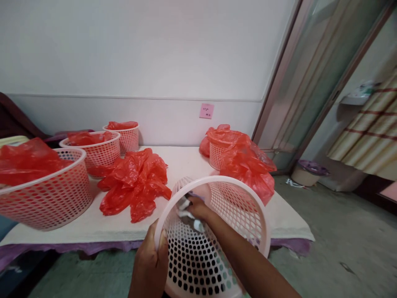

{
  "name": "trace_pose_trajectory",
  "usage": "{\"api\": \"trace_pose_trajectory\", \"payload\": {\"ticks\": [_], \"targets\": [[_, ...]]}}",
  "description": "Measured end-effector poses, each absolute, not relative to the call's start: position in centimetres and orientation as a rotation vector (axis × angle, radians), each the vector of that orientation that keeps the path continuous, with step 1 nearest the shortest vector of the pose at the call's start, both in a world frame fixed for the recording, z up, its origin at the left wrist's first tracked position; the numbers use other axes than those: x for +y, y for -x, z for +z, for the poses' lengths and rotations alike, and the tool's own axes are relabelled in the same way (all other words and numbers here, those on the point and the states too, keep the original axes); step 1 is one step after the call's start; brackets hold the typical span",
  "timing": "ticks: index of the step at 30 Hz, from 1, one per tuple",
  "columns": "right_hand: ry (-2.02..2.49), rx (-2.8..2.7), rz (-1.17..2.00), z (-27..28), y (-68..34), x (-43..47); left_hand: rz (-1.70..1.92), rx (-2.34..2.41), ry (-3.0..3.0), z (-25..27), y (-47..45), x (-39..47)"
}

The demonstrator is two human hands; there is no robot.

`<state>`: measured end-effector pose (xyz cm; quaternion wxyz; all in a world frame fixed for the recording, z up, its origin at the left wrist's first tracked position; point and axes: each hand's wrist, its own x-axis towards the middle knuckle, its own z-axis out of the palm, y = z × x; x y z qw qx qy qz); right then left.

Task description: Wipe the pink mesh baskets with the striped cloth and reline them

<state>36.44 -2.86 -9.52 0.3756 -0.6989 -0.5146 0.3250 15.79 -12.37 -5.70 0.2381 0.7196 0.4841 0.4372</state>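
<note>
A pale pink plastic basket with holes in its wall is tilted toward me in front of the bed-like table. My left hand is closed around the left side of its rim. My right hand reaches deep inside, its fingers partly hidden and closed on a crumpled white and grey cloth, blurred by motion. Just beyond the basket, a heap of red plastic bags lies on the white cover. To the right, a red bag sits by another basket.
At the left stand several pink baskets with red bags in them: a near one, a middle one and a far one. A pink note is on the wall. A lined bin stands on the floor at right.
</note>
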Motion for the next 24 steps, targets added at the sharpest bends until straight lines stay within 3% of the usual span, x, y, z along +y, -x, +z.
{"api": "trace_pose_trajectory", "payload": {"ticks": [6, 13, 24], "targets": [[1.889, -1.257, 0.660, -7.9, -36.4, -1.1, 1.163, 1.380, -1.909, -5.5, -15.7, -12.7], [1.946, -1.579, 0.531, -8.8, -33.2, -1.4, 1.143, 1.313, -1.950, -5.7, -15.8, -13.0], [2.422, -1.538, 0.188, -7.0, -37.8, -1.2, 1.113, 1.383, -1.797, -6.0, -15.1, -12.4]]}}
